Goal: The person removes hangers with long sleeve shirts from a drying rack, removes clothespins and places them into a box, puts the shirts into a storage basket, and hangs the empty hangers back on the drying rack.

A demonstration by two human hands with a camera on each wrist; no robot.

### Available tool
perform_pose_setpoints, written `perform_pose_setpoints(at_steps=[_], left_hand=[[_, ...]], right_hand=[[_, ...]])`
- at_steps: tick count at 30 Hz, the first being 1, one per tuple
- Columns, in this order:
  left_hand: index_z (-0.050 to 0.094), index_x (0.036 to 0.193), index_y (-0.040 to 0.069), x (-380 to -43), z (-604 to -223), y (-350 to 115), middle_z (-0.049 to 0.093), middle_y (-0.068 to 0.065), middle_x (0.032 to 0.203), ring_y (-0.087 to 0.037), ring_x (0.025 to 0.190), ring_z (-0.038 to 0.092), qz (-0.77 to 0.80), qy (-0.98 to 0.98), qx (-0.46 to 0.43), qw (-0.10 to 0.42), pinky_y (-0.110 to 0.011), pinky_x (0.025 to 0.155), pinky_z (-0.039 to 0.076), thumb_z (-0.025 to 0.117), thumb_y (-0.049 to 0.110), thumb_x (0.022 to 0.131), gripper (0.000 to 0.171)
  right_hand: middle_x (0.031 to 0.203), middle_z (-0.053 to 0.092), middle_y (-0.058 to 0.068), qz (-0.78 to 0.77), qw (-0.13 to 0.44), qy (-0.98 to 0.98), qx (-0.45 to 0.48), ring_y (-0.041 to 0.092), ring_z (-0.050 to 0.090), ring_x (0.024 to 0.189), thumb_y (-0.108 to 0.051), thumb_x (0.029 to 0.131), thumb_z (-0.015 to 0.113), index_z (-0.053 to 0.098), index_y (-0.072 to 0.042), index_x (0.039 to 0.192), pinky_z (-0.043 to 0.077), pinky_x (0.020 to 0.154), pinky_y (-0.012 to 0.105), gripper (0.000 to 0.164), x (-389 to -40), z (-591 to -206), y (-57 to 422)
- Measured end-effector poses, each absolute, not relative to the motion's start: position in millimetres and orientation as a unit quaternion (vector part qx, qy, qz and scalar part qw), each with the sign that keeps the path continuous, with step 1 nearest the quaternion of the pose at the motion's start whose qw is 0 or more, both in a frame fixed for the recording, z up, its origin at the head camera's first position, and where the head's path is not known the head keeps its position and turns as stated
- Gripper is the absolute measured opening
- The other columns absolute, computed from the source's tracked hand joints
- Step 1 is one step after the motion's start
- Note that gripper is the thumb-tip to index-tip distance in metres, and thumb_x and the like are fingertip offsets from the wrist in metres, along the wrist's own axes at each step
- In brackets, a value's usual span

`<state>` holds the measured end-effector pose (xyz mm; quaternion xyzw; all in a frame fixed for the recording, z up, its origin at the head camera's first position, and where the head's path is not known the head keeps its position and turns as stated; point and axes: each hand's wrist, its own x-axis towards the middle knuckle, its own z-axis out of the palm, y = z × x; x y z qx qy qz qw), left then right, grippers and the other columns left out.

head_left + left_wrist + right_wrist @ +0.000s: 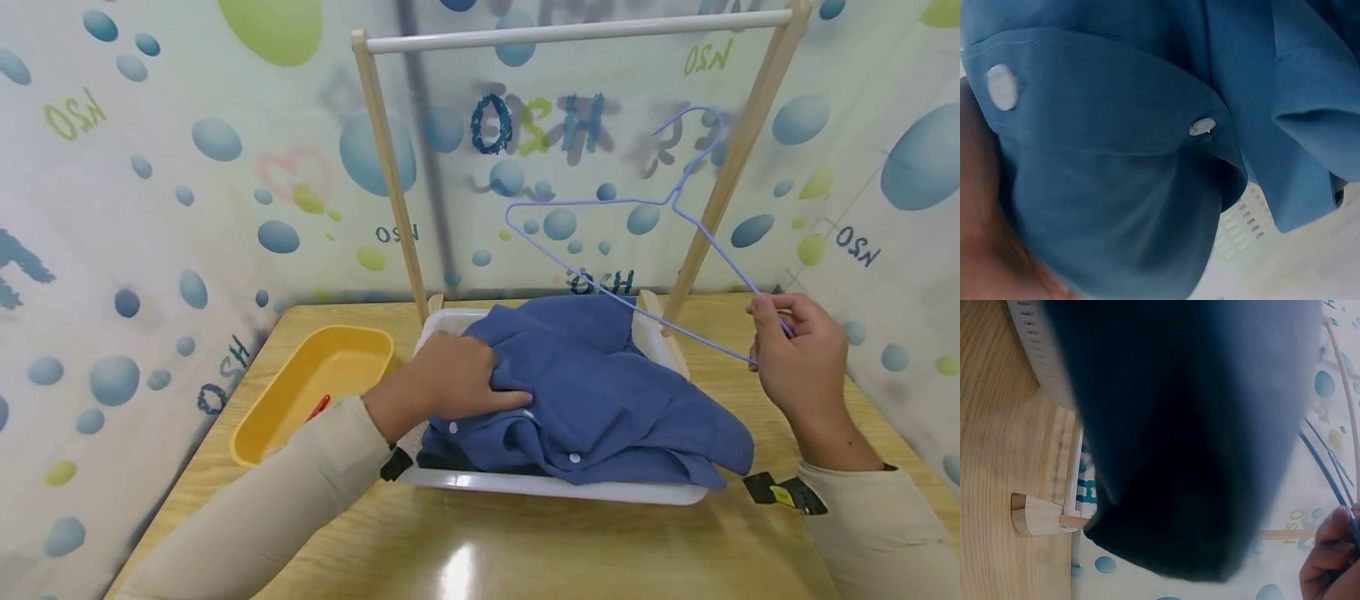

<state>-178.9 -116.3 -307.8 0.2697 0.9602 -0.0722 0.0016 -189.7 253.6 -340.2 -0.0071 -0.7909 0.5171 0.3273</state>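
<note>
A blue shirt (592, 375) with white buttons lies bunched in a white basket (555, 487), one part hanging over the right rim. My left hand (453, 375) grips the cloth at its left side, the thumb lying along the fabric. The left wrist view shows a buttoned fold (1116, 100) close up, beside the edge of that hand (985, 231). Above the right rim, my right hand (802, 358) holds a thin light-blue hanger (592, 283) by one corner, its hook pointing up. Dark cloth (1166, 456) fills the middle of the right wrist view.
A wooden rack with a white rod (577, 33) stands behind the basket, its posts on either side. To the left sits a yellow tray (251, 412) with a small red object (318, 407) in it. The wooden table (480, 550) meets a bubble-patterned backdrop.
</note>
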Motion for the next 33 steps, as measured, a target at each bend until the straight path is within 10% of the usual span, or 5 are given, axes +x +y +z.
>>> perform_pose_setpoints(at_steps=[7, 13, 20, 29, 33], left_hand=[[0.072, 0.104, 0.018, -179, -315, -110, 0.062, -0.004, 0.102, -0.022, 0.095, 0.061, -0.1, 0.944, 0.315, 0.002, -0.054, 0.088, 0.044, 0.071, 0.076, 0.071, 0.066], [0.023, 0.157, 0.031, -182, -323, -98, 0.016, -0.012, 0.165, -0.036, 0.148, 0.03, -0.116, 0.934, 0.335, 0.054, -0.072, 0.11, 0.028, 0.08, 0.062, 0.072, 0.107], [-0.005, 0.158, 0.044, -184, -329, -76, -0.01, -0.004, 0.169, -0.041, 0.155, -0.005, -0.175, 0.908, 0.361, 0.119, -0.074, 0.113, 0.019, 0.082, 0.055, 0.075, 0.121], [0.017, 0.157, 0.047, -198, -334, -56, 0.009, -0.003, 0.169, -0.045, 0.154, 0.005, -0.19, 0.896, 0.342, 0.21, -0.072, 0.112, 0.025, 0.081, 0.048, 0.079, 0.101], [0.023, 0.156, 0.044, -204, -341, -53, 0.014, -0.004, 0.168, -0.047, 0.153, 0.011, -0.168, 0.895, 0.34, 0.234, -0.072, 0.111, 0.027, 0.081, 0.043, 0.08, 0.096]], right_hand=[[0.05, 0.054, -0.016, 0.513, 0.328, -0.794, -0.01, 0.002, 0.047, 0.038, -0.02, 0.099, 0.062, 0.067, -0.026, 0.091, 0.037, 0.039, 0.017, 0.011, -190, -342, 254], [0.048, 0.054, -0.01, 0.526, 0.318, -0.789, -0.008, 0.004, 0.047, 0.037, -0.02, 0.099, 0.062, 0.069, -0.004, 0.097, 0.036, 0.038, 0.018, 0.017, -191, -343, 253], [0.048, 0.053, -0.011, 0.517, 0.318, -0.795, -0.011, 0.003, 0.047, 0.037, -0.021, 0.099, 0.062, 0.068, -0.005, 0.097, 0.036, 0.039, 0.018, 0.018, -191, -344, 254], [0.049, 0.054, -0.015, 0.51, 0.321, -0.798, -0.01, 0.003, 0.047, 0.037, -0.02, 0.099, 0.062, 0.066, -0.027, 0.09, 0.036, 0.038, 0.018, 0.012, -191, -346, 258], [0.049, 0.054, -0.015, 0.508, 0.329, -0.796, 0.001, 0.002, 0.047, 0.037, -0.018, 0.099, 0.062, 0.068, -0.015, 0.092, 0.038, 0.039, 0.017, 0.01, -191, -345, 261]])
